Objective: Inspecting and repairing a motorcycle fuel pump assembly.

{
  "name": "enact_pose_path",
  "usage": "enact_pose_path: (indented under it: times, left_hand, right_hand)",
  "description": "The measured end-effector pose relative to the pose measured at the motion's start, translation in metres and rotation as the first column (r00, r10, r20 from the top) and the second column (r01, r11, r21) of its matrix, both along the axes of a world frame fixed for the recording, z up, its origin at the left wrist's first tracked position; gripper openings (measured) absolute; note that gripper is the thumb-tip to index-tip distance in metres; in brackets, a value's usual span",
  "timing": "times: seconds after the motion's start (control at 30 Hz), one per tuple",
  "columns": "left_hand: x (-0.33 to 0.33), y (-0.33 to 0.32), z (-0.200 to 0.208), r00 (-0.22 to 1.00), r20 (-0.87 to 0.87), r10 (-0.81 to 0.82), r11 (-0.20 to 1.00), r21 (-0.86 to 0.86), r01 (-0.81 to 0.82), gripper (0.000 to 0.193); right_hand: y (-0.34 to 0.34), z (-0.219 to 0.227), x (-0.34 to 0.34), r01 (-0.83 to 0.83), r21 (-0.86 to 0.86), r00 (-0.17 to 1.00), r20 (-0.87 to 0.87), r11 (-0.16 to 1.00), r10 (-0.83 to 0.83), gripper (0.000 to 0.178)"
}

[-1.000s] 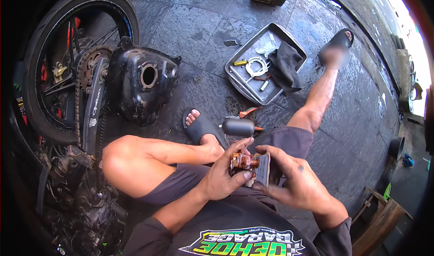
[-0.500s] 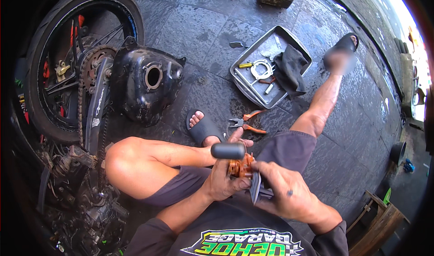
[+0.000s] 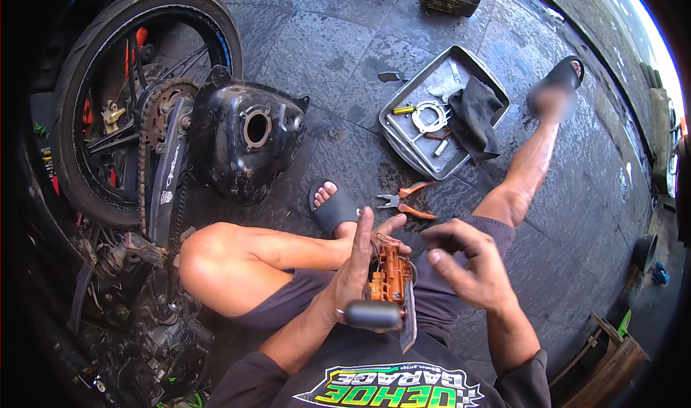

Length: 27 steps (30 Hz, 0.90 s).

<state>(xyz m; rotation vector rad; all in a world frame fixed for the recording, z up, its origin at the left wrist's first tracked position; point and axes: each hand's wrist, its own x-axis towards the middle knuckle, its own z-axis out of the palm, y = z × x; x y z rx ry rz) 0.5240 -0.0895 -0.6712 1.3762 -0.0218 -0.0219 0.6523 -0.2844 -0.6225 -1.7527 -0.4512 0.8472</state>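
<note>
My left hand holds a fuel pump module above my lap. Its body is orange-brown plastic, with a flat plate along its right side. A black cylindrical float sticks out at the end nearest my body. Some of my left fingers are stretched out past the pump, and part of its left side is hidden by the palm. Just to the right, my right hand is off the pump, fingers bent and apart, with nothing seen in it.
Orange-handled pliers lie on the dark tiles beyond my hands. Farther off, a metal tray holds a white ring, a yellow-handled tool and a dark cloth. A black fuel tank stands left, beside a motorcycle wheel.
My right hand has let go of the pump and moved off to the right. The pump has turned in my left hand, and its float has swung down toward my body.
</note>
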Motion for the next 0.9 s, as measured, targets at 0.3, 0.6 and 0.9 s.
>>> enact_pose_path:
  times: [0.3, 0.6, 0.9]
  left_hand:
    - [0.015, 0.007, 0.016, 0.978, 0.057, -0.201, 0.907, 0.388, 0.164, 0.165]
    - [0.019, 0.007, 0.022, 0.972, -0.010, -0.236, 0.852, 0.480, 0.211, 0.151]
    - [0.019, 0.005, 0.019, 0.986, 0.060, -0.158, 0.746, 0.661, 0.079, 0.135]
  right_hand:
    - [0.010, -0.021, -0.024, 0.124, 0.145, 0.934, -0.350, 0.982, -0.066, 0.055]
    - [0.014, -0.028, -0.020, 0.181, 0.223, 0.627, -0.776, 0.958, 0.062, 0.080]
    - [0.018, -0.030, -0.034, 0.397, 0.141, 0.436, -0.899, 0.907, -0.051, 0.062]
